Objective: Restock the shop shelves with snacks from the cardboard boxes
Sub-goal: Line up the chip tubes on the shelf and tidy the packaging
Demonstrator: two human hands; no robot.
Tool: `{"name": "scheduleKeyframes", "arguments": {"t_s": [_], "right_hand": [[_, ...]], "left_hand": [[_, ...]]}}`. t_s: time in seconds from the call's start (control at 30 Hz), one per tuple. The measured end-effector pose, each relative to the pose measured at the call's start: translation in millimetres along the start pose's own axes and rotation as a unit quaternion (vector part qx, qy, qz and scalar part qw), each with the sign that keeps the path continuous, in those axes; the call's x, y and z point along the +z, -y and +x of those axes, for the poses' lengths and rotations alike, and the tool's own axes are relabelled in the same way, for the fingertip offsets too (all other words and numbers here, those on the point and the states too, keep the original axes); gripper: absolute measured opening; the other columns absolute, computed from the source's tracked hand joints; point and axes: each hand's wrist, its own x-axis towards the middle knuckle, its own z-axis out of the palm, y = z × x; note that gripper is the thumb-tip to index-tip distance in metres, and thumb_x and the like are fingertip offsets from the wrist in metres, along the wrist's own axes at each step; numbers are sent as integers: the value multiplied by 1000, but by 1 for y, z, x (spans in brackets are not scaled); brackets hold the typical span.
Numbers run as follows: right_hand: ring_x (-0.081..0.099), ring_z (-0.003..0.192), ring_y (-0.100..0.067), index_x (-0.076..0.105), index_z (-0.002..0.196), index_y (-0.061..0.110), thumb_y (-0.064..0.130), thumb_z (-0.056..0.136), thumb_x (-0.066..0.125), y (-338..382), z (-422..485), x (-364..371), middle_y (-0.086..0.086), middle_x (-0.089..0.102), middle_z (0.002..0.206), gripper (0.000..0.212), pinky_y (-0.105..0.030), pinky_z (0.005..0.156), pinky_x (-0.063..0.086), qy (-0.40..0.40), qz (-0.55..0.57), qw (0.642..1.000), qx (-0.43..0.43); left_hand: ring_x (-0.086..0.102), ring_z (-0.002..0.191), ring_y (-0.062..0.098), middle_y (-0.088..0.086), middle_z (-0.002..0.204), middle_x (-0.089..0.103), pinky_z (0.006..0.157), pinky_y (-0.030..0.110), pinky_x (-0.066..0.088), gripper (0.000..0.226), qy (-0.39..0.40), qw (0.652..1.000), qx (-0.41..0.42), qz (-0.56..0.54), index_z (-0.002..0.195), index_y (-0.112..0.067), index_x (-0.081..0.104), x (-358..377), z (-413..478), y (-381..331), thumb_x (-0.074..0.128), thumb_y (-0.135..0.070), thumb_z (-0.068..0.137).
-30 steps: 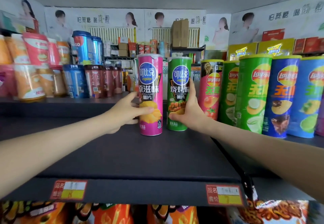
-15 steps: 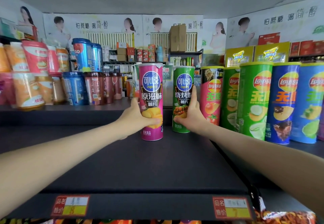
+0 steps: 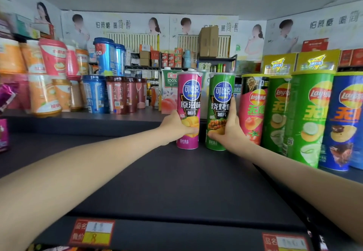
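While both tubes stand upright on the dark shelf [image 3: 157, 182]:
left hand [image 3: 174, 127] grips pink Copico tube [image 3: 189, 111], right hand [image 3: 229, 131] grips green Copico tube [image 3: 220, 111].

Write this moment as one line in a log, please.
step: shelving | left hand: gripping pink chip can | right hand: gripping green chip can | cans: upright on dark shelf, side by side
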Motion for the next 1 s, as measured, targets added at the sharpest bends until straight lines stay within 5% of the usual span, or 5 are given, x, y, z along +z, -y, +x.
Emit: {"name": "scheduleKeyframes", "arguments": {"t_s": [0.33, 0.77, 1.0], "right_hand": [[30, 138, -23, -24, 148, 28, 5, 87, 69, -2, 1, 1, -10, 15, 153, 114, -17, 96, 18, -1, -18, 1000, 21], [31, 137, -24, -26, 147, 31, 3, 86, 69, -4, 10, 5, -11, 13, 153, 116, -21, 98, 23, -1, -22, 999, 41], [33, 136, -24, -23, 148, 30, 5, 85, 70, 4, 5, 5, -11, 16, 153, 116, -22, 97, 26, -22, -44, 997, 52]], "left_hand": [[50, 112, 18, 5, 131, 53, 87, 27, 42, 92, 41, 999, -2, -15, 144, -7, 24, 6, 27, 13, 80, -34, 76], [48, 110, 15, 4, 130, 51, 86, 28, 40, 84, 63, 998, 10, -11, 141, -7, 28, 6, 30, 20, 78, -31, 78], [50, 121, 21, 5, 136, 51, 94, 30, 43, 103, 60, 998, 3, -17, 149, -6, 15, 8, 29, 14, 80, -37, 75]]}}
